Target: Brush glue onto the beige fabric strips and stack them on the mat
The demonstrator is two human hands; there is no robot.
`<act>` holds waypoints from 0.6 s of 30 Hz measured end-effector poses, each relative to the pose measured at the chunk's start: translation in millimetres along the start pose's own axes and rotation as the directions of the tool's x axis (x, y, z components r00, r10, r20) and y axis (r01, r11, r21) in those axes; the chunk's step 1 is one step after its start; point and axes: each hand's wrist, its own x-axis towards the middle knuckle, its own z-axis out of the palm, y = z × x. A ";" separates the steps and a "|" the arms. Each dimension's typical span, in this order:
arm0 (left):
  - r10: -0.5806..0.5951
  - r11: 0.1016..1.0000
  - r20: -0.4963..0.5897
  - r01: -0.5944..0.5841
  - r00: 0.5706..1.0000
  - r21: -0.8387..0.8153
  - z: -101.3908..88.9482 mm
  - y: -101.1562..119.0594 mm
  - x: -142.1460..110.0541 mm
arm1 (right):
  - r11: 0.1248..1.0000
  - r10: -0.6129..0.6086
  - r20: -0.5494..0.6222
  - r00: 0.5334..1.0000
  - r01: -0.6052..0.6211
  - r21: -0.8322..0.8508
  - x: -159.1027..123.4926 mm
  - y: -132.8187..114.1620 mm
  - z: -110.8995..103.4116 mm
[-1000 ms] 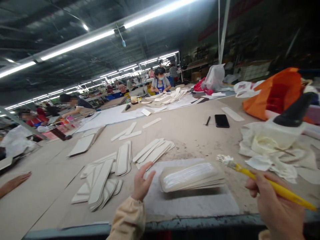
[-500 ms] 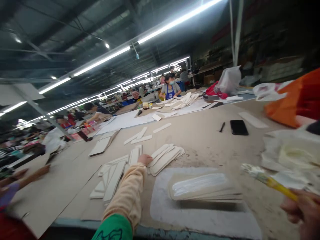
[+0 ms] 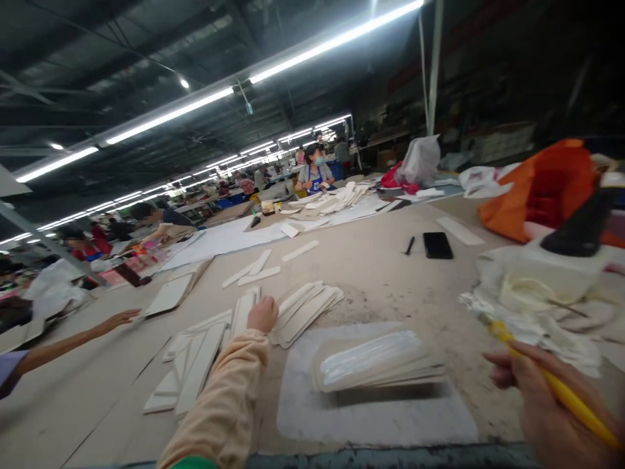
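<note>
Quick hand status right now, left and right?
Left hand: at the pale strips; fingers mostly hidden, so open or closed can't be told.
Right hand: closed, holding the yellow brush.

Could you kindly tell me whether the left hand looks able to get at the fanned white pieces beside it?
Very likely yes: the left hand is just left of the fanned white pieces, and nothing visible blocks it. The yellow brush is in the right hand.

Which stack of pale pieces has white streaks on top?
The stack on the white sheet nearest the yellow brush: glossy white streaks mark its top; the other stacks look plain.
</note>
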 end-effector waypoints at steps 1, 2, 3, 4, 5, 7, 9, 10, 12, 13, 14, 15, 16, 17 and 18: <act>0.014 1.000 -0.004 -0.014 1.000 0.006 -1.4 3.2 -2.2 | 0.999 -0.011 0.021 1.000 0.010 0.035 -1.9 -5.1 0.6; 0.037 0.999 -0.007 -0.037 0.999 0.003 -3.6 6.8 -7.2 | 0.996 -0.033 0.048 0.998 0.029 0.085 -3.9 -8.3 1.6; 0.069 0.998 -0.006 -0.069 0.998 -0.007 -6.3 11.0 -15.0 | 0.991 -0.055 0.078 0.995 0.045 0.124 -5.7 -9.5 3.1; 0.108 0.994 0.004 -0.108 0.994 -0.027 -9.2 15.9 -25.3 | 0.986 -0.075 0.100 0.992 0.058 0.159 -7.4 -9.0 5.0; 0.153 0.987 0.025 -0.152 0.988 -0.053 -11.8 21.5 -37.8 | 0.981 -0.090 0.137 0.986 0.064 0.186 -9.2 -7.2 7.1; 0.318 0.934 0.042 -0.305 0.947 -0.185 -14.5 35.2 -67.2 | 0.970 -0.095 0.204 0.974 0.045 0.237 -13.2 -2.7 11.5; 0.448 0.852 0.062 -0.405 0.892 -0.332 -11.9 51.5 -97.3 | 0.958 -0.090 0.273 0.958 0.008 0.288 -18.0 -1.0 16.1; 0.486 0.820 0.075 -0.424 0.871 -0.385 -8.6 60.2 -110.8 | 0.951 -0.085 0.302 0.949 -0.012 0.308 -20.5 -1.9 18.1; 0.514 0.787 0.122 -0.411 0.849 -0.460 0.9 77.2 -132.0 | 0.950 -0.067 0.346 0.936 -0.046 0.309 -25.0 -6.2 21.2; 0.510 0.784 0.149 -0.386 0.847 -0.487 6.3 84.8 -139.7 | 0.955 -0.047 0.359 0.932 -0.063 0.290 -26.6 -8.8 21.9; 0.496 0.786 0.180 -0.351 0.849 -0.509 11.8 91.5 -145.9 | 0.961 -0.023 0.363 0.931 -0.079 0.265 -27.6 -11.0 22.1; 0.477 0.790 0.212 -0.310 0.853 -0.529 17.0 97.0 -151.0 | 0.966 0.002 0.358 0.934 -0.095 0.242 -27.9 -12.5 21.8; 0.456 0.792 0.240 -0.267 0.857 -0.548 22.1 101.1 -155.6 | 0.968 0.025 0.348 0.937 -0.109 0.225 -27.5 -13.0 21.2; 0.432 0.791 0.265 -0.222 0.862 -0.570 27.0 103.8 -159.9 | 0.968 0.043 0.335 0.941 -0.122 0.219 -26.4 -12.4 20.5; 0.404 0.786 0.290 -0.167 0.868 -0.595 31.8 105.1 -164.4 | 0.966 0.057 0.319 0.946 -0.132 0.221 -24.9 -10.6 19.9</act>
